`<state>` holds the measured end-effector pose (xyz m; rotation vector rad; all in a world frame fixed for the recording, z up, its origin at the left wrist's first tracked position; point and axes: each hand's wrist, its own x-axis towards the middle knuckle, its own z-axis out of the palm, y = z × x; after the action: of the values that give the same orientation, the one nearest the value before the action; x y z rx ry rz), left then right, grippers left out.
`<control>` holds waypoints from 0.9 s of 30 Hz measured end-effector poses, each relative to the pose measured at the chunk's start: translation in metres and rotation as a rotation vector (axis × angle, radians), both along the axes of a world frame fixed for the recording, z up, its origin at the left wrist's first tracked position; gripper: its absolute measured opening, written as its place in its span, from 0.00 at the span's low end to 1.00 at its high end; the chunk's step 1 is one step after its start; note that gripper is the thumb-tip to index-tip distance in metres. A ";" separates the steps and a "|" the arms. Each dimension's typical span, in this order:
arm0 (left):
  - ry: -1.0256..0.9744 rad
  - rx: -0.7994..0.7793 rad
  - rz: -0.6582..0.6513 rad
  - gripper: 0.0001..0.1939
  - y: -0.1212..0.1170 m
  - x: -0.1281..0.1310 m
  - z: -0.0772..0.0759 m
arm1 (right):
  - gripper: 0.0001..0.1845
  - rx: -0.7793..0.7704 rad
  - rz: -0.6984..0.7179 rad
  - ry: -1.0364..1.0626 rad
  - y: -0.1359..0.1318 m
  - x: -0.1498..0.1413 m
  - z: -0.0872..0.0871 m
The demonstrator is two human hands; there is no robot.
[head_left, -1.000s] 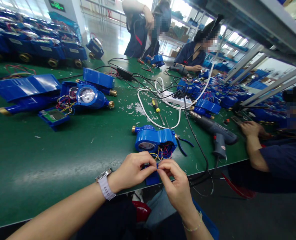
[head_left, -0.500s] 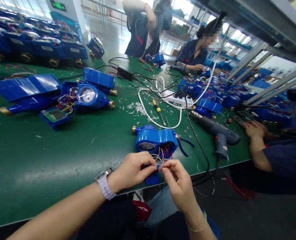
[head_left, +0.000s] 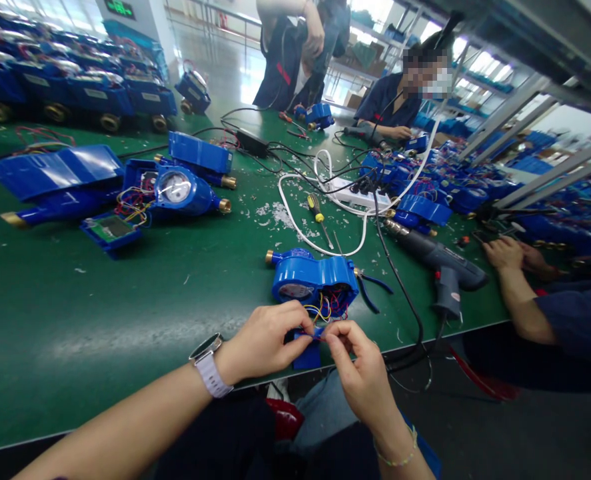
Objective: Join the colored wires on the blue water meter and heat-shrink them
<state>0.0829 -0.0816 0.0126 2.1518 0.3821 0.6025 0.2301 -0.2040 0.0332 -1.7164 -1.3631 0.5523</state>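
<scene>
A blue water meter (head_left: 310, 277) with brass ends lies near the table's front edge, its open housing facing me. Red, yellow and white wires (head_left: 324, 307) spill out of it toward my fingers. My left hand (head_left: 270, 339) pinches a thin wire, thumb against forefinger. Close beside it, my right hand (head_left: 356, 357) is also closed in a pinch on the wire; the fingertips hide most of it. Under the fingers sits a blue cover (head_left: 306, 357) at the table edge. Blue-handled pliers (head_left: 372, 287) lie right of the meter.
Beyond the meter are a yellow-black screwdriver (head_left: 316, 210), a white power strip (head_left: 358, 192) and looping cables. A heat gun (head_left: 440, 263) lies at right, near a co-worker's hands (head_left: 508, 257). More blue meters (head_left: 175, 190) occupy the left and back.
My hands have drawn slightly apart, and a bit more of the wire shows between them. The view has shifted a little; the meter stays in place.
</scene>
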 end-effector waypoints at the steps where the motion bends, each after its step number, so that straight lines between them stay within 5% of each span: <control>1: -0.006 -0.005 0.001 0.03 0.000 0.000 -0.001 | 0.07 0.001 0.006 -0.011 0.000 0.000 0.000; 27: -0.065 -0.162 -0.004 0.04 -0.001 0.002 0.000 | 0.07 0.011 0.055 -0.079 0.003 -0.005 -0.001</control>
<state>0.0851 -0.0831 0.0122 1.9735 0.3778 0.6168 0.2253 -0.2012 0.0317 -1.7122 -1.4703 0.5114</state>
